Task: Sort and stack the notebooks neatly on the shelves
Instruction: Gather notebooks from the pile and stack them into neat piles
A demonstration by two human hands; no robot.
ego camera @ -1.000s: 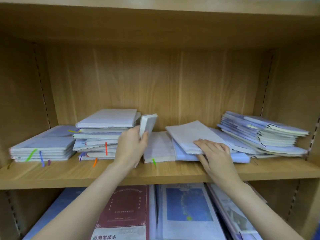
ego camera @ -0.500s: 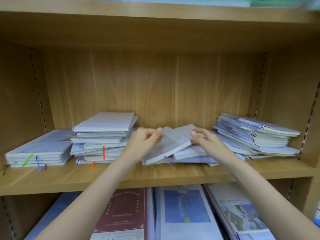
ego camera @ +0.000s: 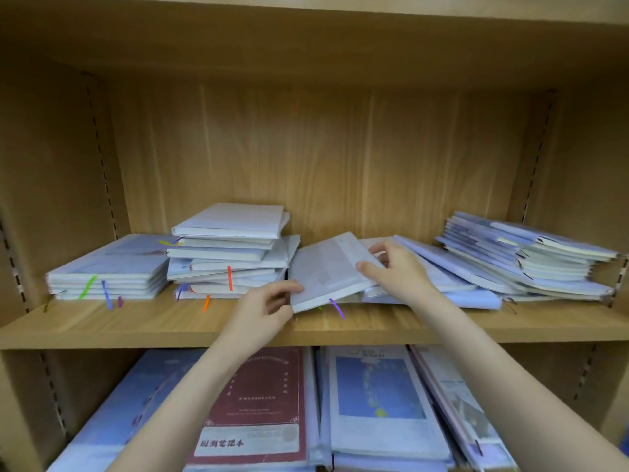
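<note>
Left hand (ego camera: 265, 306): grip pinches the near left corner of a pale notebook (ego camera: 326, 270), thumb on the cover, fingers curled beneath. Right hand (ego camera: 396, 270): grip pinches the same notebook at its right edge, thumb on the cover and fingers over the far side. The notebook sits tilted, its near edge just above the shelf board (ego camera: 340, 328), its far part propped on the loose sheaf of notebooks (ego camera: 439, 277) behind.

Handling, as judged: light, fairly stiff cover, probably slick in its wrapper; a purple ribbon (ego camera: 337, 308) hangs loose and may snag. Best held by two opposite edges, as now.

Count on this shelf: one notebook in hand; three stacks, namely the left stack (ego camera: 105, 274), the uneven middle stack (ego camera: 231, 253) and the fanned right stack (ego camera: 531, 260); and the one loose sheaf. Individual notebooks within these cannot be counted reliably.
</note>
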